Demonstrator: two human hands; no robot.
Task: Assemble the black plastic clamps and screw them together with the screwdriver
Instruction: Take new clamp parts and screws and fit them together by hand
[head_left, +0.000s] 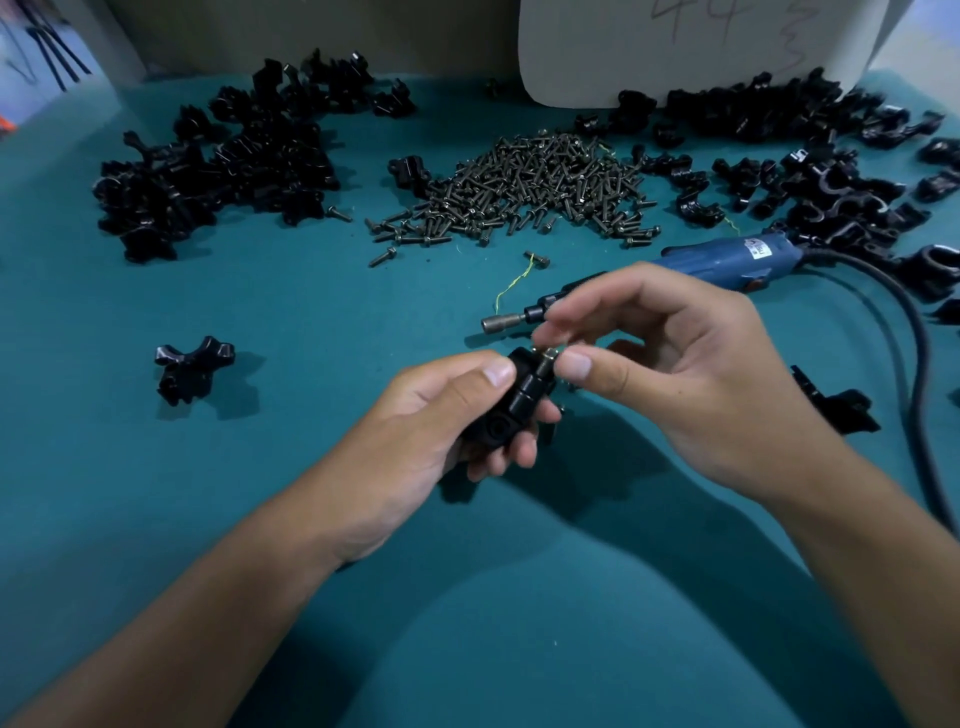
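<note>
Teal worktop (291, 306): screws (524, 192) heaped at 12 o'clock, screwdriver (727, 262) at 2. Left hand (441, 415) grips clamp (511, 402); right hand (670, 364) fingers pinch a screw (546, 360).

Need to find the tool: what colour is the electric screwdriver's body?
Blue body, black cord; clearest in the head view.

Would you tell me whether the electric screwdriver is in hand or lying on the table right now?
Lying on the table. The screwdriver rests behind the right hand, which pinches a screw at the clamp held by the left hand.
</note>
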